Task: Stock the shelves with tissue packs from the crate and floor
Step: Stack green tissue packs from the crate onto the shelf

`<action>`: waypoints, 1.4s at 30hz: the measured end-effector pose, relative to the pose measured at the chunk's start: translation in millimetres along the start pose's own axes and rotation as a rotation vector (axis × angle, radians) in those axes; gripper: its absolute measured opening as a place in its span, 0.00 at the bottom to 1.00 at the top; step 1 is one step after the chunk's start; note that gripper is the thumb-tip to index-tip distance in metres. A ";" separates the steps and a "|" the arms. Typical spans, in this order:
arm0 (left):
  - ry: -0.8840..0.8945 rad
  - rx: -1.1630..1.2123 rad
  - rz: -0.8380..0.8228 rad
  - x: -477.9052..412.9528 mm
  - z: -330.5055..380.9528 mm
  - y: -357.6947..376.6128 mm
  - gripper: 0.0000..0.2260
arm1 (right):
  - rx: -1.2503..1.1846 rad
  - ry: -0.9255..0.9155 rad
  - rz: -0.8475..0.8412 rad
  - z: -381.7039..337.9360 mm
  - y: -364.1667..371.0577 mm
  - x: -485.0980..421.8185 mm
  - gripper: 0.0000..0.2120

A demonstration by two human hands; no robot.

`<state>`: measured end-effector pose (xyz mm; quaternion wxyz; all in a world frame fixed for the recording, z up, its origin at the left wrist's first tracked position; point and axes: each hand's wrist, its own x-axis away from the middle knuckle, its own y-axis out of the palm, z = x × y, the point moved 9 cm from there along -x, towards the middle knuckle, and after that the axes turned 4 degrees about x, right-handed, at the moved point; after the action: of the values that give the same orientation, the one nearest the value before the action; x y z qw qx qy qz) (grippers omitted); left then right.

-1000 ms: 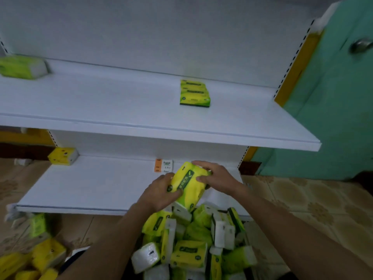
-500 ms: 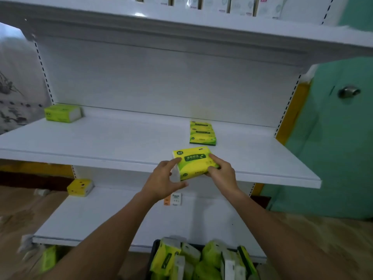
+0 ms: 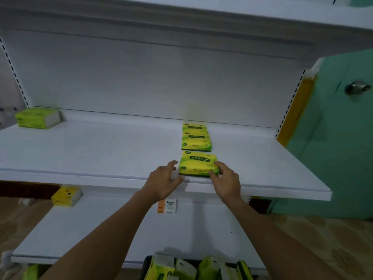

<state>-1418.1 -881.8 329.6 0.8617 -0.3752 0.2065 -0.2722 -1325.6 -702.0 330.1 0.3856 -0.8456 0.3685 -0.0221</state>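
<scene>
A yellow-green tissue pack [image 3: 197, 163] lies flat near the front edge of the middle shelf [image 3: 101, 154]. Right behind it sit two matching packs [image 3: 195, 138] in a row toward the back. My right hand [image 3: 226, 178] pinches the front pack's right end between thumb and fingers. My left hand [image 3: 164, 178] hovers just off its left end with fingers relaxed and a small gap to the pack. The black crate [image 3: 147, 265], full of several packs [image 3: 181, 268], shows at the bottom edge.
One green pack [image 3: 38, 118] lies at the shelf's far left. On the lower shelf [image 3: 101, 229] are a yellow pack [image 3: 66, 197] and a small white-orange pack [image 3: 167, 206]. A teal door [image 3: 333, 138] with a knob stands right. More packs [image 3: 32, 271] lie on the floor at left.
Both hands lifted the pack out of the crate and set it down on the middle shelf in front of the other two. My left hand has come off it.
</scene>
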 end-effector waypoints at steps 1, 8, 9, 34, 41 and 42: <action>0.014 -0.067 0.004 -3.1 -1.9 -0.5 0.22 | 0.033 0.008 0.002 1.4 1.3 -6.2 0.19; -0.008 -0.200 0.025 -8.1 -29.5 0.8 0.23 | 0.008 -0.020 0.005 -1.1 7.0 -36.1 0.21; -0.027 -0.152 0.041 -11.4 -32.9 -1.3 0.18 | -0.068 -0.013 0.013 0.2 7.4 -36.2 0.22; -0.004 -0.188 0.050 -11.7 -43.5 7.8 0.25 | -0.259 0.174 0.212 30.6 14.4 -48.7 0.18; 0.066 -0.268 0.103 20.2 -23.3 19.1 0.39 | -0.347 0.100 0.036 26.4 3.1 -15.2 0.10; 0.068 -0.271 0.082 27.2 -21.7 22.0 0.39 | -0.363 0.101 0.028 26.8 3.4 -4.5 0.12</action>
<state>-1402.5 -897.8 295.0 0.8060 -0.4699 0.2858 -0.2188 -1322.2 -683.5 310.1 0.2078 -0.8940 0.3969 0.0076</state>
